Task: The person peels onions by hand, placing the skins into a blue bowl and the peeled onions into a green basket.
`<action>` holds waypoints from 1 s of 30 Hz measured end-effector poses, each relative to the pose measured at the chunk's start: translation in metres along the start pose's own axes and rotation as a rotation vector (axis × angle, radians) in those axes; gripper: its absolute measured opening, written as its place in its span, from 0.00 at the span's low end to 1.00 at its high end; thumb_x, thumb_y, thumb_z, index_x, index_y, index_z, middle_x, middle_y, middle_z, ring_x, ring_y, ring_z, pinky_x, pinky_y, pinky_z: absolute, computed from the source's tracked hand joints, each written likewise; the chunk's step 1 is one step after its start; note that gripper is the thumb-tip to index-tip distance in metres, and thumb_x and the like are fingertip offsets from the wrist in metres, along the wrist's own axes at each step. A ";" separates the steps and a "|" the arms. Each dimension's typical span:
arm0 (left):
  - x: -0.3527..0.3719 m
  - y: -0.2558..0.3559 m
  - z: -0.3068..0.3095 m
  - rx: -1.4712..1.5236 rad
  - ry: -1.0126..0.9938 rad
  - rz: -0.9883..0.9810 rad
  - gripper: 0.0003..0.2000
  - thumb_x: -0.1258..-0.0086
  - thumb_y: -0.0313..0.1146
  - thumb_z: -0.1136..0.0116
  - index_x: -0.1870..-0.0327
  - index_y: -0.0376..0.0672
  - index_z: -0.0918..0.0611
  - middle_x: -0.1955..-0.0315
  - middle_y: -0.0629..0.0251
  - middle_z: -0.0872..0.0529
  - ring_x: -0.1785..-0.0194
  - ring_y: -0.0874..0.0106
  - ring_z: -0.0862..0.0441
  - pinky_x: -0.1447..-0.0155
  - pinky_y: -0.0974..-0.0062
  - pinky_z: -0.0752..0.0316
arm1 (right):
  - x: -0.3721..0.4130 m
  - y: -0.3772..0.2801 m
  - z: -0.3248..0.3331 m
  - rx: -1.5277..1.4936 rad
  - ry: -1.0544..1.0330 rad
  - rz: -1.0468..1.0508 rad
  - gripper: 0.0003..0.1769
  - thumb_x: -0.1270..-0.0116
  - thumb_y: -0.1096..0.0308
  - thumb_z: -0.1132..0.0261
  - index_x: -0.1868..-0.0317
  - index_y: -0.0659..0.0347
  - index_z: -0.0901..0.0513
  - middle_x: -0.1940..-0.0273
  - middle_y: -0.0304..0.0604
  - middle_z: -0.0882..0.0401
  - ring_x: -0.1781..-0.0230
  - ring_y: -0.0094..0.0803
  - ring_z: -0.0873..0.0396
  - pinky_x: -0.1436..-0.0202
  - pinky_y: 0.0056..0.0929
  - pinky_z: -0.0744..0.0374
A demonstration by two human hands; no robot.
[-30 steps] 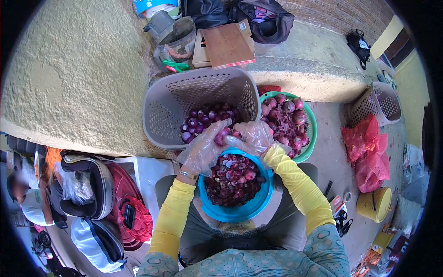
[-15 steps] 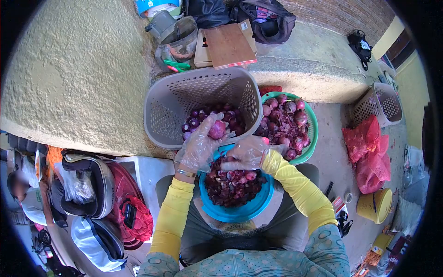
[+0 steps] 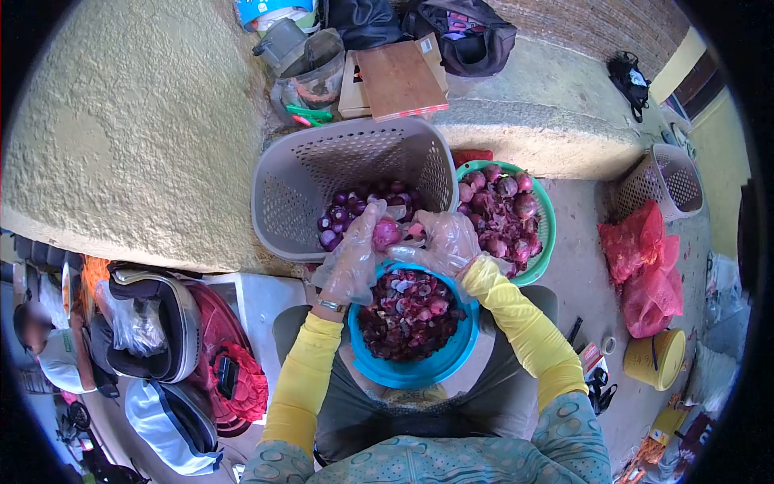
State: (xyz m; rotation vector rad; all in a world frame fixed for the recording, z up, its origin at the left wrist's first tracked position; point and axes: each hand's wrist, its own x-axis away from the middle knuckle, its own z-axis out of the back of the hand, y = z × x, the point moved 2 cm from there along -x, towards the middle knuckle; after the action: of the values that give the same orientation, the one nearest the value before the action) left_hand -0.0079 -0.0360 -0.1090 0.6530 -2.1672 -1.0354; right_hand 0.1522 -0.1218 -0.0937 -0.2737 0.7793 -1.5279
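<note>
My left hand [image 3: 351,256], in a clear plastic glove, grips a red onion [image 3: 386,234] over the front rim of the grey basket [image 3: 278,194]. Beside the onion is my gloved right hand [image 3: 448,244], its fingers closed. A small pink thing shows at its fingertips, too hidden to name. Inside the basket lie several shiny purple onions [image 3: 339,214]. Below my hands, a blue basin [image 3: 407,373] holds onion skins and trimmings [image 3: 403,323]. A green basket [image 3: 548,234] to the right contains onions with dry skins [image 3: 508,187].
A brown board [image 3: 399,77] rests on the ledge behind the grey basket. At right are red mesh bags [image 3: 649,278], a yellow bucket [image 3: 655,360] and another basket [image 3: 661,181]. Bags [image 3: 153,323] stand at left, with a person [image 3: 60,355] beyond them.
My right hand has moved up and inward, from above the blue basin to beside the onion. My left hand still holds the onion, which has shifted slightly toward me.
</note>
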 end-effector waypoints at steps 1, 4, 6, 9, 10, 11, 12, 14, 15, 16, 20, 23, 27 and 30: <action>-0.003 -0.003 0.002 -0.020 0.016 -0.035 0.30 0.16 0.57 0.52 0.29 0.38 0.28 0.37 0.55 0.18 0.38 0.65 0.19 0.34 0.66 0.21 | 0.000 0.001 0.000 -0.006 -0.009 -0.036 0.35 0.45 0.29 0.25 0.67 0.58 0.17 0.76 0.51 0.16 0.73 0.54 0.15 0.69 0.50 0.18; -0.011 -0.017 0.013 -0.074 0.054 -0.071 0.28 0.16 0.56 0.51 0.34 0.37 0.23 0.37 0.55 0.18 0.39 0.67 0.19 0.34 0.68 0.23 | -0.001 0.002 -0.002 -0.015 -0.014 -0.068 0.35 0.44 0.30 0.25 0.67 0.58 0.17 0.77 0.52 0.17 0.74 0.54 0.15 0.69 0.50 0.18; -0.010 -0.013 0.011 -0.074 0.049 -0.054 0.27 0.16 0.55 0.51 0.36 0.36 0.22 0.37 0.56 0.18 0.39 0.68 0.19 0.34 0.68 0.24 | 0.000 0.003 -0.003 -0.017 -0.010 -0.064 0.35 0.44 0.30 0.26 0.67 0.58 0.16 0.77 0.52 0.17 0.74 0.54 0.15 0.69 0.50 0.18; -0.007 -0.007 0.007 -0.123 0.033 -0.054 0.26 0.15 0.54 0.52 0.39 0.36 0.22 0.37 0.56 0.17 0.39 0.68 0.19 0.34 0.68 0.24 | 0.000 0.004 -0.005 -0.001 -0.019 -0.057 0.34 0.43 0.30 0.26 0.66 0.58 0.16 0.76 0.53 0.17 0.73 0.54 0.15 0.68 0.50 0.18; -0.006 -0.006 0.007 -0.172 0.020 -0.067 0.26 0.15 0.54 0.53 0.39 0.36 0.22 0.38 0.57 0.17 0.39 0.68 0.19 0.34 0.67 0.24 | 0.000 0.005 -0.005 -0.009 -0.022 -0.060 0.33 0.42 0.31 0.27 0.67 0.58 0.16 0.76 0.54 0.16 0.72 0.55 0.14 0.68 0.50 0.18; -0.005 -0.008 0.006 -0.172 0.019 -0.068 0.26 0.15 0.54 0.53 0.39 0.36 0.22 0.38 0.57 0.17 0.39 0.68 0.19 0.34 0.67 0.24 | 0.000 0.005 -0.004 -0.016 -0.025 -0.063 0.33 0.41 0.31 0.27 0.67 0.57 0.16 0.75 0.54 0.16 0.72 0.55 0.14 0.68 0.51 0.18; -0.004 -0.010 0.005 -0.239 0.023 -0.148 0.26 0.14 0.54 0.54 0.39 0.36 0.22 0.38 0.57 0.17 0.38 0.68 0.19 0.33 0.67 0.23 | 0.000 0.004 -0.003 -0.014 -0.024 -0.063 0.33 0.41 0.31 0.27 0.67 0.57 0.16 0.75 0.54 0.16 0.72 0.55 0.14 0.68 0.51 0.18; -0.002 -0.007 0.002 -0.309 0.027 -0.229 0.27 0.14 0.55 0.56 0.39 0.36 0.22 0.38 0.57 0.17 0.38 0.67 0.19 0.33 0.66 0.23 | 0.000 0.000 0.000 -0.019 -0.039 -0.065 0.29 0.38 0.40 0.25 0.68 0.63 0.16 0.74 0.56 0.16 0.72 0.57 0.15 0.67 0.48 0.19; -0.002 -0.003 -0.001 -0.197 0.045 -0.126 0.27 0.14 0.55 0.56 0.38 0.35 0.22 0.39 0.57 0.17 0.38 0.67 0.18 0.33 0.65 0.22 | -0.001 0.001 -0.002 -0.020 -0.038 -0.065 0.29 0.38 0.40 0.25 0.68 0.63 0.16 0.74 0.56 0.16 0.72 0.57 0.15 0.67 0.48 0.19; -0.001 -0.002 -0.002 -0.085 0.064 -0.023 0.28 0.14 0.55 0.55 0.37 0.35 0.22 0.40 0.56 0.17 0.38 0.66 0.17 0.33 0.64 0.21 | -0.001 0.004 -0.004 -0.052 -0.029 -0.056 0.28 0.36 0.41 0.27 0.68 0.63 0.16 0.75 0.56 0.17 0.72 0.57 0.16 0.67 0.48 0.20; -0.002 -0.005 -0.001 -0.035 -0.001 -0.014 0.29 0.15 0.56 0.55 0.36 0.34 0.22 0.41 0.55 0.16 0.42 0.65 0.15 0.36 0.65 0.18 | -0.001 0.006 -0.007 -0.120 -0.046 -0.029 0.27 0.28 0.44 0.32 0.68 0.63 0.16 0.76 0.56 0.18 0.74 0.58 0.17 0.68 0.49 0.21; -0.002 -0.006 -0.001 -0.065 0.046 -0.042 0.30 0.16 0.57 0.54 0.35 0.33 0.22 0.44 0.54 0.16 0.45 0.65 0.13 0.39 0.66 0.16 | -0.001 0.007 -0.013 -0.170 -0.057 -0.047 0.27 0.27 0.44 0.34 0.67 0.63 0.15 0.77 0.55 0.19 0.75 0.57 0.18 0.69 0.49 0.22; -0.004 -0.007 0.000 -0.103 0.059 -0.035 0.31 0.16 0.59 0.54 0.35 0.35 0.22 0.42 0.55 0.16 0.45 0.66 0.14 0.39 0.65 0.17 | 0.000 -0.002 -0.009 -0.219 -0.087 -0.014 0.26 0.27 0.44 0.34 0.66 0.62 0.14 0.78 0.54 0.19 0.75 0.56 0.18 0.70 0.47 0.22; -0.002 -0.005 0.000 -0.104 0.070 -0.088 0.31 0.17 0.60 0.54 0.34 0.37 0.23 0.40 0.56 0.18 0.44 0.66 0.16 0.38 0.66 0.17 | 0.003 -0.002 -0.013 -0.125 -0.106 0.074 0.25 0.28 0.44 0.33 0.64 0.61 0.13 0.78 0.53 0.19 0.76 0.55 0.18 0.70 0.46 0.21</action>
State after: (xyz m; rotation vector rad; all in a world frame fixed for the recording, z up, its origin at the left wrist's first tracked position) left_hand -0.0060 -0.0373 -0.1140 0.7299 -2.0254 -1.1460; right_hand 0.1425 -0.1210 -0.1026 -0.4108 0.7938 -1.3859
